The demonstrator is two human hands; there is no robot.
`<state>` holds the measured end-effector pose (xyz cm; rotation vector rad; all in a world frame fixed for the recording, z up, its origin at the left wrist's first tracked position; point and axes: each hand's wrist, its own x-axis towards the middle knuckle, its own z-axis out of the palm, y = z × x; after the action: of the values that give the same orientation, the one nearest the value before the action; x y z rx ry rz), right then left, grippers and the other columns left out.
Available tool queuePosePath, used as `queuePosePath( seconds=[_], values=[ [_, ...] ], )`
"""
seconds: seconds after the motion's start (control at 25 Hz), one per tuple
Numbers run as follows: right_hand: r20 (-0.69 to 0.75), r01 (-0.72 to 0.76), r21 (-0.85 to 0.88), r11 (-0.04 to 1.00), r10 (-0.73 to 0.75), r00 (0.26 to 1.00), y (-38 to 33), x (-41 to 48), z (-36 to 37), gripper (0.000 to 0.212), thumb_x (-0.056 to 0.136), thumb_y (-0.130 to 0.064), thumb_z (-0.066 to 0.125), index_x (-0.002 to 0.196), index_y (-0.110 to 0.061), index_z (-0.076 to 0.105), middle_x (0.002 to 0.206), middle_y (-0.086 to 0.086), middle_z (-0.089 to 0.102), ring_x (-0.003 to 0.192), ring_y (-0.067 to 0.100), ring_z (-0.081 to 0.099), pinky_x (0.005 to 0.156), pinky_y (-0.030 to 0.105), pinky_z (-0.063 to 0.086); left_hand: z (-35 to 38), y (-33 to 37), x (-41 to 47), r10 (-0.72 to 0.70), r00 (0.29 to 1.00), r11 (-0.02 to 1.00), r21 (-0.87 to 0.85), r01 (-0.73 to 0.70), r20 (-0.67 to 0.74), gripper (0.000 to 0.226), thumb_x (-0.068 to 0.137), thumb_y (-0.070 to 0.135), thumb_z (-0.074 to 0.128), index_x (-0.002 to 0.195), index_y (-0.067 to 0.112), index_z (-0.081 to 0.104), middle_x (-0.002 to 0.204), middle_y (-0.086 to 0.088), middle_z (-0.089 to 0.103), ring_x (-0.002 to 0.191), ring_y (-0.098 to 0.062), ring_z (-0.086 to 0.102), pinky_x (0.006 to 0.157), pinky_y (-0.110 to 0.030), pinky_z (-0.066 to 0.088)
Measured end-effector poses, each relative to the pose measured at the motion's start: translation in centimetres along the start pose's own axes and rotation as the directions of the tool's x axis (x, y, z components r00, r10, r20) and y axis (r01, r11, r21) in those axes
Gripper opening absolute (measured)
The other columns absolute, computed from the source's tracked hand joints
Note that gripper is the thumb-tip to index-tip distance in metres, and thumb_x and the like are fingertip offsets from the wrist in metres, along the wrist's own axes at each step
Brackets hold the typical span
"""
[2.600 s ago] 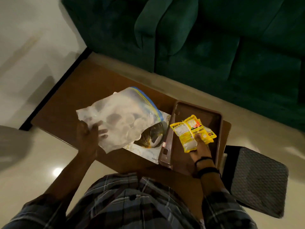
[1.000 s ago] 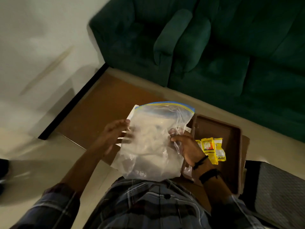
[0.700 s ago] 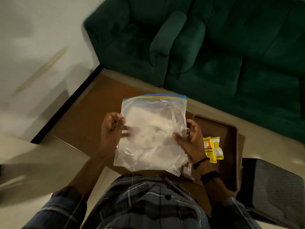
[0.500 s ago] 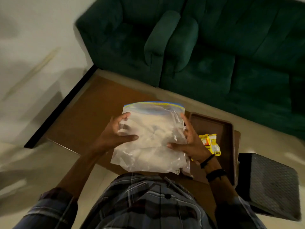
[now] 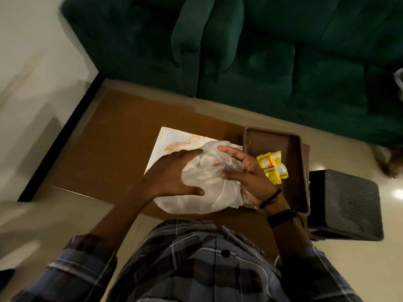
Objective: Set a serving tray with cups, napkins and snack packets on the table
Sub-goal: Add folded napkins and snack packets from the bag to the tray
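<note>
Clear bag (image 5: 202, 201), gripped by left hand (image 5: 172, 175), right hand (image 5: 246, 177)

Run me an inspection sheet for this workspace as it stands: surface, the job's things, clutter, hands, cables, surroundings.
Surface: brown table, dimly lit.
Job's things: brown tray at the table's right end, with yellow snack packets lying in it; clear plastic bag with pale round pieces inside, held over a patterned white sheet, possibly a napkin.
Clutter: nothing seen.
Hands: left hand grips the bag's left side; right hand grips its crumpled right side.
Cables: nothing seen.
Surroundings: green sofa beyond the table; black stool right of the tray; pale floor.
</note>
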<state>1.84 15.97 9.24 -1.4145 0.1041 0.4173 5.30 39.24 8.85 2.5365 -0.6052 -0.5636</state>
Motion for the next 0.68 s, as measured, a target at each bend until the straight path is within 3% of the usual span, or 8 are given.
queuePosePath(
  seconds=[0.12,0.2,0.28,0.36,0.44,0.52,0.6,0.68],
  values=[
    [-0.116,-0.002,-0.369,0.93,-0.044,0.992,0.1,-0.6,-0.2,0.048,0.08,-0.002,0.072,0.126,-0.008,0.059,0.119,0.009,0.067,0.11,0.017,0.064,0.096,0.032,0.053,1.5,1.6,2.0,-0.112,0.994,0.976,0.19,0.111,-0.005,0.044,0.086,0.051,0.053,0.123,0.028,0.058,0.118,-0.005,0.068,0.106,-0.03,0.062,0.091,-0.041,0.049],
    [-0.255,-0.053,-0.579,0.814,-0.119,0.96,1.0,-1.5,-0.3,0.035,0.081,-0.018,0.075,0.114,-0.01,0.067,0.118,0.011,0.066,0.105,0.018,0.063,0.086,0.026,0.054,2.5,1.8,2.6,-0.212,0.976,0.96,0.175,0.217,-0.046,0.035,0.091,0.041,0.049,0.116,0.022,0.062,0.11,-0.008,0.07,0.103,-0.033,0.062,0.091,-0.042,0.048],
    [-0.372,-0.089,-0.651,0.754,-0.216,0.903,2.6,-2.8,-0.3,0.024,0.078,-0.033,0.075,0.093,-0.014,0.075,0.115,0.014,0.058,0.105,0.023,0.057,0.084,0.03,0.049,3.6,2.7,3.1,-0.211,0.975,0.976,0.049,0.214,-0.064,0.032,0.093,0.031,0.048,0.119,0.019,0.061,0.109,-0.006,0.068,0.102,-0.025,0.061,0.093,-0.032,0.043],
    [-0.419,-0.08,-0.524,0.848,-0.175,0.891,4.2,-4.0,-0.4,0.026,0.079,-0.049,0.066,0.072,-0.025,0.074,0.112,0.005,0.057,0.109,0.018,0.055,0.089,0.032,0.046,4.6,4.7,3.3,-0.251,0.968,0.897,-0.38,0.228,-0.012,0.03,0.092,0.012,0.046,0.115,0.021,0.063,0.096,0.009,0.063,0.089,0.005,0.055,0.077,-0.009,0.035],
    [-0.45,-0.084,-0.251,0.964,-0.039,0.892,5.7,-4.8,-1.1,0.036,0.084,-0.047,0.06,0.061,-0.023,0.072,0.086,-0.004,0.068,0.087,0.008,0.062,0.078,0.031,0.049,5.5,6.7,3.4,-0.298,0.949,0.605,-0.75,0.268,0.098,0.043,0.089,-0.001,0.042,0.101,0.033,0.066,0.089,0.021,0.061,0.079,0.016,0.056,0.063,0.0,0.039],
    [-0.518,-0.071,-0.018,0.997,0.051,0.854,7.8,-5.6,-2.4,0.03,0.088,-0.024,0.065,0.064,-0.007,0.068,0.069,0.003,0.068,0.071,0.011,0.061,0.073,0.037,0.05,8.0,8.3,3.4,-0.323,0.919,0.382,-0.857,0.345,0.226,0.051,0.088,-0.006,0.038,0.098,0.036,0.065,0.098,0.014,0.066,0.086,0.005,0.063,0.067,-0.012,0.051],
    [-0.553,-0.044,0.223,0.974,0.164,0.817,10.0,-7.3,-3.4,0.009,0.086,-0.006,0.066,0.077,-0.006,0.065,0.078,0.005,0.07,0.078,0.015,0.064,0.083,0.045,0.051,10.9,10.1,3.1,-0.307,0.897,0.256,-0.88,0.4,0.318,0.053,0.085,-0.013,0.033,0.113,0.023,0.061,0.112,-0.002,0.065,0.098,-0.013,0.063,0.079,-0.025,0.054],
    [-0.546,-0.021,0.395,0.918,0.253,0.799,12.6,-9.2,-4.4,0.014,0.082,0.001,0.067,0.089,-0.006,0.057,0.093,0.013,0.066,0.09,0.023,0.064,0.091,0.05,0.05,14.2,11.5,2.9,-0.294,0.868,0.118,-0.886,0.449,0.4,0.057,0.082,-0.017,0.03,0.127,0.01,0.053,0.114,-0.008,0.062,0.101,-0.019,0.061,0.085,-0.03,0.051]
  ],
)
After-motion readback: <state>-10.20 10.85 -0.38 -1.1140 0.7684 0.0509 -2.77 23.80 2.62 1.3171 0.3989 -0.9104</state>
